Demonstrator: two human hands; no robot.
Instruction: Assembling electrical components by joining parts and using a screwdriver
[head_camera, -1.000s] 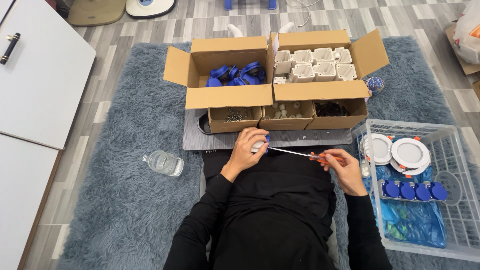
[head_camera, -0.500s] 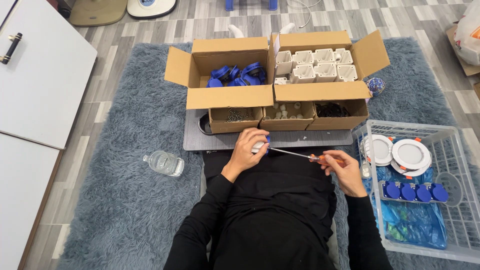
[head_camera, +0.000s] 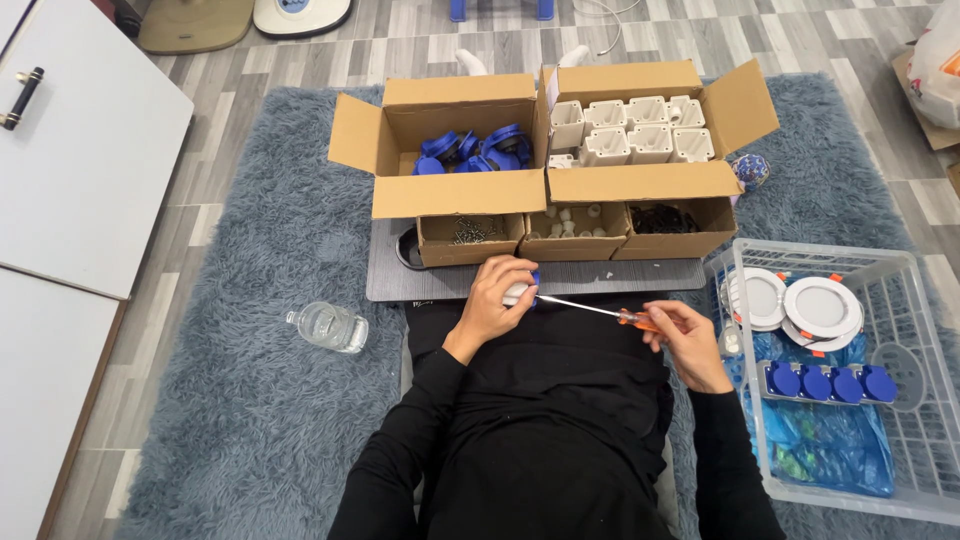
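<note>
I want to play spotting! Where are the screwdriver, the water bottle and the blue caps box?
screwdriver (head_camera: 588, 306), head view, on its metal shaft.
water bottle (head_camera: 328, 326), head view, on its clear body.
blue caps box (head_camera: 457, 193), head view, on its front flap.

A small white and blue part (head_camera: 520, 292) lies just in front of the grey board (head_camera: 600, 278), with a long orange-handled screwdriver (head_camera: 590, 308) lying level, its tip against the part.

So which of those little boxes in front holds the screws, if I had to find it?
Start at the two big open cartons on the grey rug. Three small cardboard boxes stand in a row along their near side. The screw box is the leftmost, under the carton of blue parts, and holds thin metallic pieces, while its neighbours hold white bits and dark bits.
</note>
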